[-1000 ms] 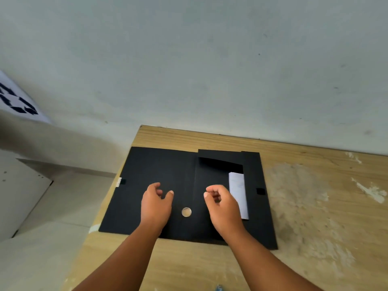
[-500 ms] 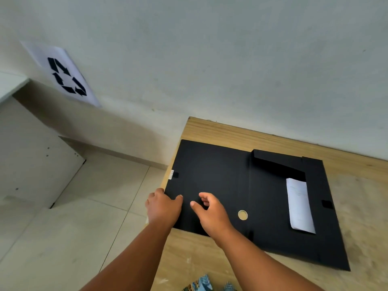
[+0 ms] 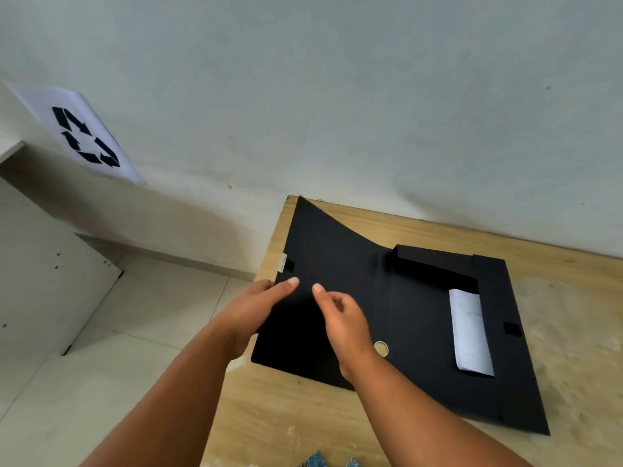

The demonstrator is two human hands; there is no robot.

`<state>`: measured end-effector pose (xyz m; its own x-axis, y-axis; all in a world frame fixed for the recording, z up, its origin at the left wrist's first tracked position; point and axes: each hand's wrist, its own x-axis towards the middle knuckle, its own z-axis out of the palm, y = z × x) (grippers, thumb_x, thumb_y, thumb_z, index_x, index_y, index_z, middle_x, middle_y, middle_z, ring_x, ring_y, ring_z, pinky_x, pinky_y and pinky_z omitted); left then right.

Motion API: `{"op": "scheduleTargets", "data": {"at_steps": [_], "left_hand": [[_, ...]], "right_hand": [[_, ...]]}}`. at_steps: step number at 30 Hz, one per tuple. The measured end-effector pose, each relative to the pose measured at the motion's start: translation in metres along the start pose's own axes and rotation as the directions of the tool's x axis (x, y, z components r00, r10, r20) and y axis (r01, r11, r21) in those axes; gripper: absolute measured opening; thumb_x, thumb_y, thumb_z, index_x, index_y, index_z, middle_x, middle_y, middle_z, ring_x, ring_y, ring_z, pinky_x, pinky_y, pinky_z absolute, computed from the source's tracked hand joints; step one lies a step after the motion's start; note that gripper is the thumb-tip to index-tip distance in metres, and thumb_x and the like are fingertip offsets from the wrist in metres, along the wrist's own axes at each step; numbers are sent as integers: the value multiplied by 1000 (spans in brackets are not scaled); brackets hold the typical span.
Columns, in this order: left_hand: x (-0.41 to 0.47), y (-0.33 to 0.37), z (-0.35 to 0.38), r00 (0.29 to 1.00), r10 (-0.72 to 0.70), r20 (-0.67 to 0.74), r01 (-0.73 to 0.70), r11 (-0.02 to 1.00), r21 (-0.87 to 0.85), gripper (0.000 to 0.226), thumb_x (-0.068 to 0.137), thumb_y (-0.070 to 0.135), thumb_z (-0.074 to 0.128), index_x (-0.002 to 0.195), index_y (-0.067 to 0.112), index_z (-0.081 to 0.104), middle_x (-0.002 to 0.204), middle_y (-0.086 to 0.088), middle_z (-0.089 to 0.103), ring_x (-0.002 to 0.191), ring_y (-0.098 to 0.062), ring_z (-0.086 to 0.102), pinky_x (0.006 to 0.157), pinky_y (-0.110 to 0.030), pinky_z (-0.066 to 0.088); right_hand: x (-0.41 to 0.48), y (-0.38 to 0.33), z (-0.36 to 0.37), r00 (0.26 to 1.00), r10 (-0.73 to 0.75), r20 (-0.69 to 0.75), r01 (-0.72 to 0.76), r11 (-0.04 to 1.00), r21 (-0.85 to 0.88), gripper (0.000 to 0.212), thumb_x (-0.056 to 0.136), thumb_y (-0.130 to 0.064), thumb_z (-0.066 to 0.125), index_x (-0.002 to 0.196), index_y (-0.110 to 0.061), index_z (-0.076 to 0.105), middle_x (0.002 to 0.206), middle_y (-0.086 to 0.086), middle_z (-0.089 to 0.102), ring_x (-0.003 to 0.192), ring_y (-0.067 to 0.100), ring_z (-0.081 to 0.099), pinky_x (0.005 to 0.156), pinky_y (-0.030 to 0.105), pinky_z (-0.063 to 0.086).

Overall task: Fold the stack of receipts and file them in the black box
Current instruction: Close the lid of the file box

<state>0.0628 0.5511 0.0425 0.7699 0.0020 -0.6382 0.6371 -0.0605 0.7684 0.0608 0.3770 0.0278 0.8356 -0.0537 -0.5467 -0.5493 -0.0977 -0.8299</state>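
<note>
The black box point(image 3: 421, 332) lies open on the wooden table, a flat file box with a round finger hole in its spine. A folded white stack of receipts point(image 3: 470, 332) rests in its right half. The left cover flap point(image 3: 323, 244) is lifted off the table and curves upward. My left hand point(image 3: 256, 308) grips the flap's left edge, thumb on top and fingers hidden beneath. Just to its right, my right hand point(image 3: 340, 321) pinches the same flap near its front part.
The wooden table point(image 3: 556, 315) ends at its left edge right beside the box; tiled floor point(image 3: 101, 365) lies below. A grey wall runs close behind. A white sheet with a recycling symbol point(image 3: 84, 136) hangs on the left wall.
Both hands shifted left from the box's spine to its left flap and took hold of it. The flap, flat before, now rises off the table. The view swung left.
</note>
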Motion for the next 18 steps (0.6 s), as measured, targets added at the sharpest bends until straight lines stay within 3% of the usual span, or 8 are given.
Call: {"op": "scheduleTargets", "data": {"at_steps": [2,5,7,9,11,13,16,18], "left_hand": [[-11,19,15,980,111,164,-90,987,-131,51,93,63,60,121,24,76,116,-3,80,108,-22,76,90,-36,55],[-20,41,57,927,293,235,-257,951,-171,53,105,53,41,128,17,73,127,-8,75,118,-25,70,95,-34,56],[-21,46,95,912,358,201,-338,932,-129,54,107,47,43,124,4,70,123,-11,75,118,-27,69,102,-39,52],[-19,45,133,905,406,127,-401,914,-65,42,107,40,49,116,5,70,115,-11,76,114,-26,69,102,-41,51],[-18,43,168,898,434,75,-434,901,-7,27,104,37,57,111,13,69,108,-6,75,108,-20,68,93,-31,52],[-15,38,200,890,449,81,-453,891,27,21,102,32,62,117,19,67,112,2,73,106,-7,67,84,-16,51],[-8,24,240,876,473,92,-482,862,156,31,100,33,65,131,26,61,126,9,67,118,-7,63,95,-23,51],[1,13,261,863,494,101,-499,806,319,45,100,38,63,143,27,54,145,9,58,137,-13,51,112,-36,44]], "right_hand": [[-3,-18,-12,997,-57,-41,59,997,41,59,74,-74,62,108,-26,68,109,-5,72,100,11,68,90,34,54],[-10,-44,-40,985,-159,-61,166,978,124,56,78,-70,63,104,-21,72,102,-2,77,96,14,72,84,32,55],[-15,-56,-66,975,-209,-72,219,959,180,56,81,-65,65,106,-15,72,102,2,78,97,15,73,85,34,56],[-22,-62,-96,971,-212,-108,233,942,242,55,81,-61,69,107,-12,71,102,9,77,97,22,74,86,38,58],[-28,-66,-131,968,-215,-126,242,934,263,51,82,-59,69,106,-13,73,102,11,76,98,26,73,85,39,60],[-31,-65,-170,965,-228,-132,253,940,229,45,83,-62,66,102,-23,74,103,4,77,100,19,72,88,37,58],[-29,-56,-228,945,-230,-233,260,959,109,32,86,-54,66,92,-24,74,86,-9,77,77,-3,70,64,13,52],[-23,-44,-261,943,-186,-276,214,974,74,22,91,-36,68,86,-16,75,82,2,76,68,5,67,55,17,49]]}}
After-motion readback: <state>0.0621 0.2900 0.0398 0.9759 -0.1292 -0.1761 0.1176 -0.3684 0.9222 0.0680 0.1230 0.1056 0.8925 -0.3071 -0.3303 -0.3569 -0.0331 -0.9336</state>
